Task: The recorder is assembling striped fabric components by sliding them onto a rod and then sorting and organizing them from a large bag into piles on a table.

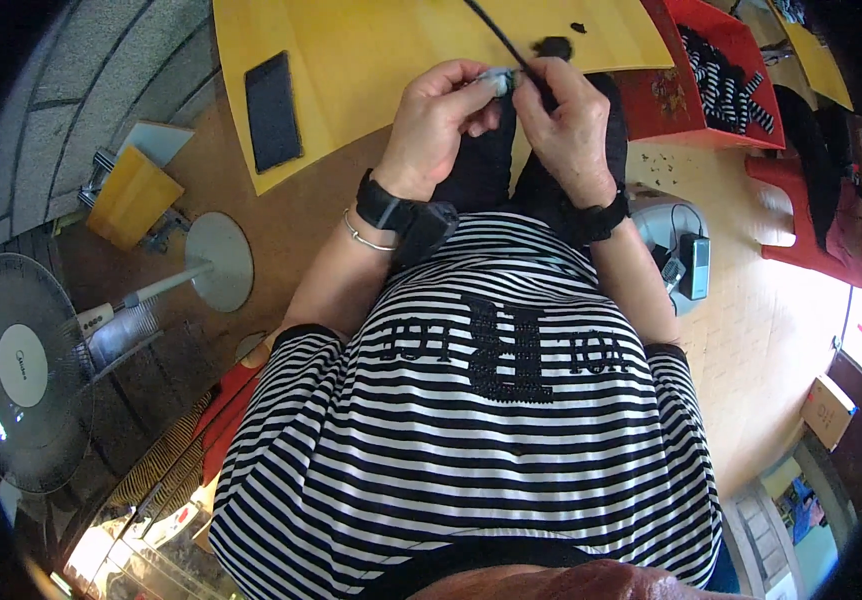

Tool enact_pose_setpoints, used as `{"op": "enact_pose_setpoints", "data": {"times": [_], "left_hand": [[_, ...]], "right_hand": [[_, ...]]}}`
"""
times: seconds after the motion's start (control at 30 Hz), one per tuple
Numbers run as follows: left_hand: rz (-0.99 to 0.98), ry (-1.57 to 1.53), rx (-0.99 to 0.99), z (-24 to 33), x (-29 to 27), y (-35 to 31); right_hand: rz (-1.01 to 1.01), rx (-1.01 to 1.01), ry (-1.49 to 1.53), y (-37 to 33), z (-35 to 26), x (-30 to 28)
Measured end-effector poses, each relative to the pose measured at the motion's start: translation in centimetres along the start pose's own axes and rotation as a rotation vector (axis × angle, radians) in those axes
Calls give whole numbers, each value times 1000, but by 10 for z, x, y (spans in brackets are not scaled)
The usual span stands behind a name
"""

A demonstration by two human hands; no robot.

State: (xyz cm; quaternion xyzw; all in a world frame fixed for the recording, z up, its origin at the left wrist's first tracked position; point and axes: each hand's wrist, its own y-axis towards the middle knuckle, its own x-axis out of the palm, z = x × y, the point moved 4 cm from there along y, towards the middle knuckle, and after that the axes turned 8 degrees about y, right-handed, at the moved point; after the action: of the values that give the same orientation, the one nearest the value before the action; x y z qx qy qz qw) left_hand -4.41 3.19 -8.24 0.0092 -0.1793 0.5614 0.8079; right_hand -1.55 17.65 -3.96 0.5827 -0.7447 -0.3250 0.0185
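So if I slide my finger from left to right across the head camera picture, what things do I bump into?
Standing fan → yellow block → black phone on the yellow table → left hand → right hand → red box of striped cloth → red stool → cardboard box.

Around the yellow tabletop (371, 60) there's a flat black phone (272, 110) lying on it, a red cardboard box (696, 75) with striped black-and-white fabric (721, 85) inside, a white pedestal fan (26, 370) on the brown floor (291, 215), and a red plastic chair (791, 215).
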Motion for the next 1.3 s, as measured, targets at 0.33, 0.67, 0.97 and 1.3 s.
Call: {"op": "enact_pose_setpoints", "data": {"times": [0.33, 0.67, 0.97, 1.3], "left_hand": [[59, 178, 308, 21, 5, -8], [-190, -278, -24, 3, 1, -15], [57, -20, 121, 6, -3, -9], [156, 105, 282, 6, -5, -8]], "right_hand": [[-5, 71, 103, -5, 3, 1], [-16, -34, 48, -3, 0, 5], [-26, 62, 78, -5, 9, 10], [-29, 110, 129, -4, 16, 15]]}}
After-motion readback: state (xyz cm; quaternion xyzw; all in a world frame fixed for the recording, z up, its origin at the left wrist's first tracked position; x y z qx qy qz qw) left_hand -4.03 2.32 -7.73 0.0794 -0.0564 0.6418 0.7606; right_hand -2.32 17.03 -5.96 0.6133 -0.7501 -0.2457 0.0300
